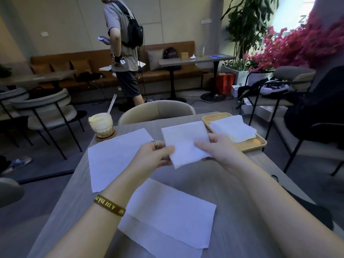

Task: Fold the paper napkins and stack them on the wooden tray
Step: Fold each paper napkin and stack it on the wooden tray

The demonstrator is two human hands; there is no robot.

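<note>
A folded white napkin (185, 141) is held above the grey table (232, 183) between both hands. My left hand (154, 155), with a ring, pinches its near left edge. My right hand (217, 149) pinches its right edge. At the far right of the table a wooden tray (251, 145) carries a stack of folded napkins (233, 130). One unfolded napkin (115, 157) lies flat to the left, partly under my left forearm. Another unfolded napkin (167, 218) lies near me between my arms.
A glass with a pale drink and straw (101, 125) stands on a coaster at the table's far left corner. A beige chair (158, 110) faces the far edge. Other chairs, tables and flowering plants surround it. A person (124, 53) stands beyond, back turned.
</note>
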